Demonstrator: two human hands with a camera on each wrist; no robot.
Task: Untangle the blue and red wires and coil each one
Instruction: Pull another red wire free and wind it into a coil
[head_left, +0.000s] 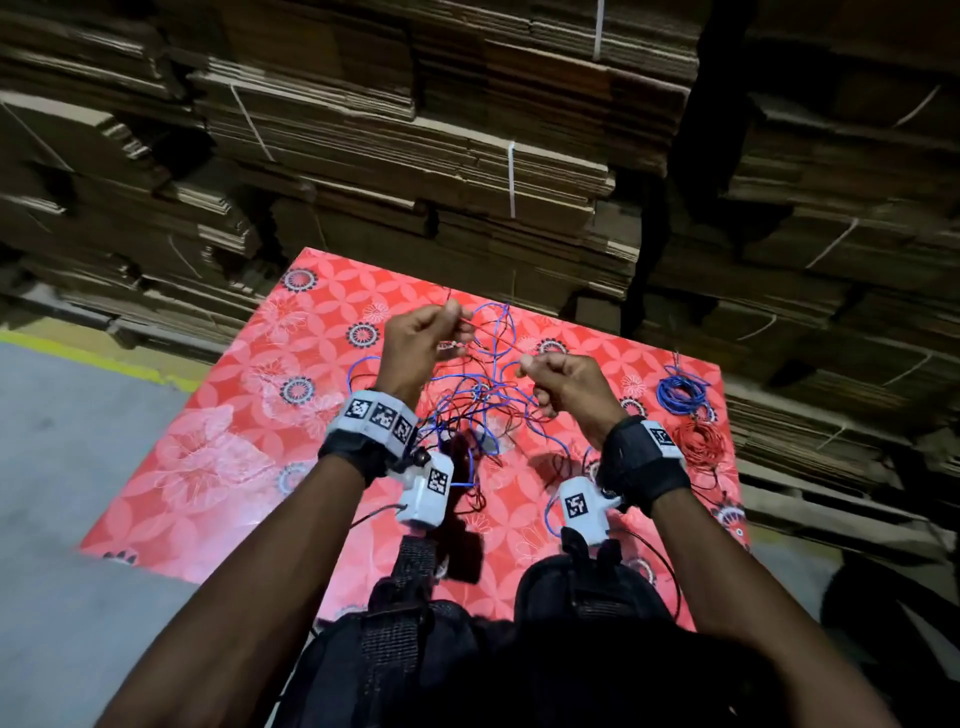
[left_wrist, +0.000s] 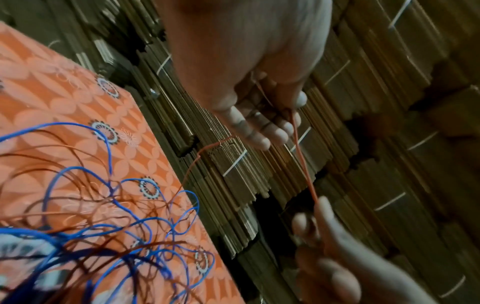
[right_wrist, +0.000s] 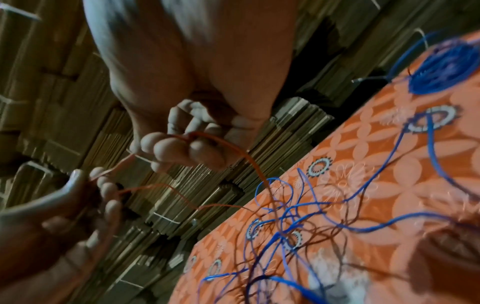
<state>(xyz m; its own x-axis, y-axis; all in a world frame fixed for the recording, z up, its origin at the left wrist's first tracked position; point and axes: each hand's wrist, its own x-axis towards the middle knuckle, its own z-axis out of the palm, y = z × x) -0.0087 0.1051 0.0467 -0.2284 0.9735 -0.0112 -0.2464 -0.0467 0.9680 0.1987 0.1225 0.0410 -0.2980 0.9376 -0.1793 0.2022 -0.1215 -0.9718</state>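
Observation:
A loose tangle of blue and red wires (head_left: 478, 405) lies on the red flowered tablecloth (head_left: 234, 415), also seen in the left wrist view as a tangle (left_wrist: 103, 226). Both hands are raised above it. My left hand (head_left: 426, 332) pinches a thin red wire (left_wrist: 302, 160) with curled fingers (left_wrist: 259, 127). My right hand (head_left: 561, 379) grips the same red wire (right_wrist: 233, 150) a short way along, fingers (right_wrist: 182, 148) curled round it. The red strand runs taut between the hands and trails down into the tangle (right_wrist: 285, 226).
A coiled blue wire (head_left: 683, 392) and a coiled red wire (head_left: 698, 441) lie at the table's right edge. Stacks of flattened cardboard (head_left: 467, 130) rise close behind and to the right. Grey floor (head_left: 78, 441) lies to the left.

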